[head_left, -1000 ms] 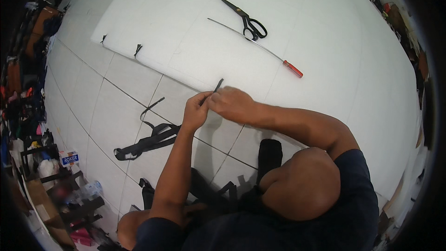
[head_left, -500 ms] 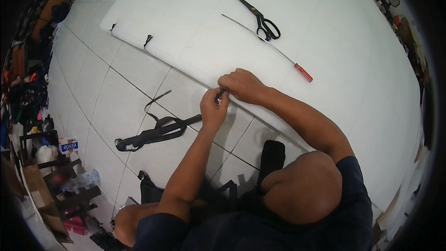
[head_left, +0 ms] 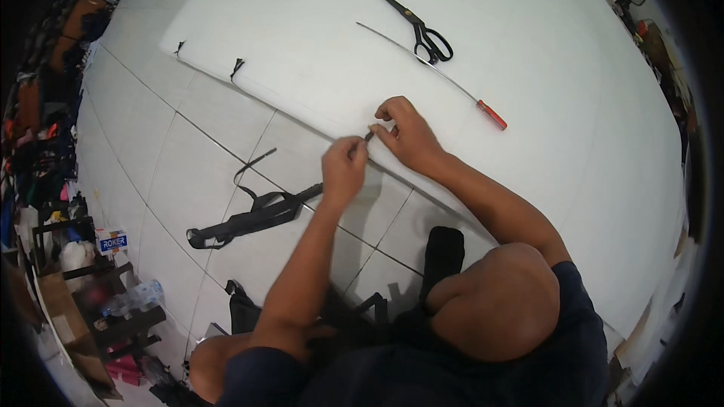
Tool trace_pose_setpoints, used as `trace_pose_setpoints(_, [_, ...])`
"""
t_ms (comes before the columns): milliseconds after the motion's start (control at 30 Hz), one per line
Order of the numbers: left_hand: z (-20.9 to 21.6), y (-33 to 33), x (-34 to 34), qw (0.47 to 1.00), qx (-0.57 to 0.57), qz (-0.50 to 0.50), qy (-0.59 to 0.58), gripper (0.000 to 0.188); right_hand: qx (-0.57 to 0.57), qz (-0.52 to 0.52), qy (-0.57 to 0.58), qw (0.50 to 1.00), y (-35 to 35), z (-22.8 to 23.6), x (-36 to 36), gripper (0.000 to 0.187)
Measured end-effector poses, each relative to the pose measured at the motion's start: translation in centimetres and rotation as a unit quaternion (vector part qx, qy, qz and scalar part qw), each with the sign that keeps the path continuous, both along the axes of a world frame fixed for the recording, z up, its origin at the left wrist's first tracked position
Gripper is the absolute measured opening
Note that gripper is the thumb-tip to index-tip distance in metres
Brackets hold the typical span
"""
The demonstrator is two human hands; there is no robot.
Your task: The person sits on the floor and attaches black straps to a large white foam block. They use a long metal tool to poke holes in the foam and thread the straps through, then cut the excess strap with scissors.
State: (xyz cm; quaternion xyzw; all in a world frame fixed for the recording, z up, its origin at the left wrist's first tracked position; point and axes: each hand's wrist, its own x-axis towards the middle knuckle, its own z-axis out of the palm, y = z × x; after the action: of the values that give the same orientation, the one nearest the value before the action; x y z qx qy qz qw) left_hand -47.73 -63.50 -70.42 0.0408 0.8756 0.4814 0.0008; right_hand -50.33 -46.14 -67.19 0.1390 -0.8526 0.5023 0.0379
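Your left hand [head_left: 345, 169] pinches a short black strip [head_left: 369, 136] between thumb and fingers, at the near edge of the white sheet [head_left: 302, 68]. Your right hand [head_left: 411, 136] is just beside it, thumb by the strip's tip and forefinger spread apart from it; whether that thumb touches, I can't tell. Hold the left pinch firm, so the strip can't slip or twist. Take the tip squarely between right thumb and forefinger and pull evenly, as a hard tug might strain the edge. Mind the black straps [head_left: 256, 218] on the floor [head_left: 196, 181] by your left wrist, and leave the scissors [head_left: 418, 25] alone.
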Motion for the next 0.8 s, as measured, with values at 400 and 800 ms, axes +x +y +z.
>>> trace_pose_setpoints(400, [3.7,-2.4,-4.6,0.924,0.105,-0.127,-0.346,0.025,0.104,0.068,0.173,0.977,0.6,-0.7,1.4,0.025])
trace_pose_setpoints(800, [4.9,-3.2,-3.3,0.983,-0.114,-0.127,-0.073,0.031,0.285,0.048,0.201,0.936,-0.3,-0.3,2.1,0.013])
